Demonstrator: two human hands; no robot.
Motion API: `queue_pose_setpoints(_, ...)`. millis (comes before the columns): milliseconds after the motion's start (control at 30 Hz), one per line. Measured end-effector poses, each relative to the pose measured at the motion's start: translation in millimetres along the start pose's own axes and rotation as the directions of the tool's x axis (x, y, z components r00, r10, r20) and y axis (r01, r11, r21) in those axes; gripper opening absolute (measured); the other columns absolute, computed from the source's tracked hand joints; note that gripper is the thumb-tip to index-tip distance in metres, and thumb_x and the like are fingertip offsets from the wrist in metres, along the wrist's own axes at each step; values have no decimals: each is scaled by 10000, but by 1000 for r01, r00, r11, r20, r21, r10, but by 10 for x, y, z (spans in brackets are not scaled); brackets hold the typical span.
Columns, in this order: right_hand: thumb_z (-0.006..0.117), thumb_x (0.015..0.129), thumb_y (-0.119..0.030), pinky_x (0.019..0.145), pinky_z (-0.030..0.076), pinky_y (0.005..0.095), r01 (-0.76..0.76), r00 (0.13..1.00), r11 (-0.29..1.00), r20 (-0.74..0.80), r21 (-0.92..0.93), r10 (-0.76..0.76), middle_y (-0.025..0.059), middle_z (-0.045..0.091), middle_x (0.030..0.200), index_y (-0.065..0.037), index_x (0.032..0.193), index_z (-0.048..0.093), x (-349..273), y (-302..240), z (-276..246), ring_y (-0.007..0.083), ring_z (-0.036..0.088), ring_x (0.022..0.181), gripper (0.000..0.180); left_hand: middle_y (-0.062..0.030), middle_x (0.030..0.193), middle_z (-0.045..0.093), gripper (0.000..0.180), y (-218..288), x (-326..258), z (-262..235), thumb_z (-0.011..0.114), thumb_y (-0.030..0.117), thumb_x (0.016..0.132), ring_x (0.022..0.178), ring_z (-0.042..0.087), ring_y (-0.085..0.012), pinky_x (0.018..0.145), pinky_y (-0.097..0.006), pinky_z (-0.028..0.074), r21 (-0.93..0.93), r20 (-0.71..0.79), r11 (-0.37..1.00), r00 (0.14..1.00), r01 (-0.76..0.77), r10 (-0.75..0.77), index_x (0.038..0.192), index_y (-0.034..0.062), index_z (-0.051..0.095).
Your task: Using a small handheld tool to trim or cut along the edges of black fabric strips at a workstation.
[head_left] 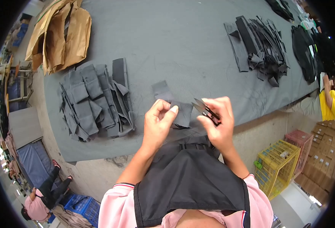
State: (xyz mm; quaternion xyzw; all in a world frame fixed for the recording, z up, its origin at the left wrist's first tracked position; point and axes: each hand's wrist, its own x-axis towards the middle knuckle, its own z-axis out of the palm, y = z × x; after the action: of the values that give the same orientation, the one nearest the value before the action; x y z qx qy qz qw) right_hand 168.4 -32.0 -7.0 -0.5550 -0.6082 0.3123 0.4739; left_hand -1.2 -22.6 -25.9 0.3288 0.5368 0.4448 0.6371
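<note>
In the head view we look down at a long table covered in grey cloth [182,34], with both of our hands raised just above its near edge. Our left hand [158,121] is closed in a pinch, thumb and forefinger gripping one edge of a small dark grey fabric piece [182,114], which hangs between the two hands and lies over the table's near part. Our right hand [219,121] is closed around a pair of small black thread snips [205,110], whose blades point up and to the left and end right beside the fabric piece's right edge; we cannot tell whether the blades touch it. Just beyond the fabric piece a second small grey scrap [161,91] lies flat on the table. To our left sits a spread pile of grey fabric pieces [93,100], and behind it some crumpled brown paper [61,34]. Far to the right lies a heap of dark strips [260,47]. A black apron [190,182] covers our front over pink sleeves. On the floor to the right stand a yellow crate [276,165] and a pink crate [300,142]. At lower left another person in a pink top [36,205] sits on the floor.
</note>
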Motion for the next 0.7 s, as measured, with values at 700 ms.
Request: queue_pose_setpoints(700, 674, 838, -105, 642, 432, 212, -362, 931, 883, 148, 300, 332, 18, 590, 800, -28, 1038, 520, 102, 328, 429, 51, 514, 711, 264, 30, 877, 580, 194, -212, 166, -65, 585, 164, 909, 783, 490, -36, 725, -200, 399, -180, -4, 971, 987, 158, -161, 1031, 14, 601)
